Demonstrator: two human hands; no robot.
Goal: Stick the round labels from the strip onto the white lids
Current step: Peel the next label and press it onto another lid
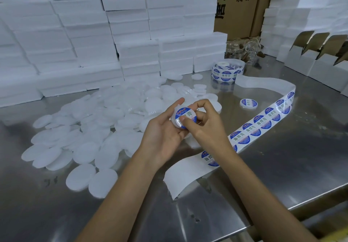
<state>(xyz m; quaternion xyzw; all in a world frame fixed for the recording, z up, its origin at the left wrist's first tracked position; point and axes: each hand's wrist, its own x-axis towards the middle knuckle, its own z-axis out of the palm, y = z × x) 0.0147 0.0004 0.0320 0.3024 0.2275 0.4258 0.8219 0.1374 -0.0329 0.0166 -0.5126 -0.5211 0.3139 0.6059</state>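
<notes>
- While the left hand (165, 134) holds a white lid (176, 118) with its fingers curled round it, the right hand (205, 123) presses a fingertip on the round label (185, 117) on top of that lid.
- The right thumb and first finger bend into a ring just above the lid, and hold nothing.
- Both hands are over the middle of the metal table (282, 166), with the lid between them.
- A big pile of bare lids (90, 128) lies to the left and behind the hands, touching and lying over each other.
- One lid with a label on it (248, 103) sits alone to the right, well apart from the pile.
- The strip (263, 123) runs along the table to the right of the hands and passes under the right wrist. Its near end (184, 174) is bare paper and curls up.
- The roll (227, 70) stands at the far end of the strip.
- The table's front edge (310, 202) is close on the right. The metal near the arms is open room.
- White boxes (75, 44) are stacked at the back, with more on the right.
- Brown cartons (235, 0) behind them have big Chinese writing.
- The labels are blue and white with green Chinese words, too small to read well.
</notes>
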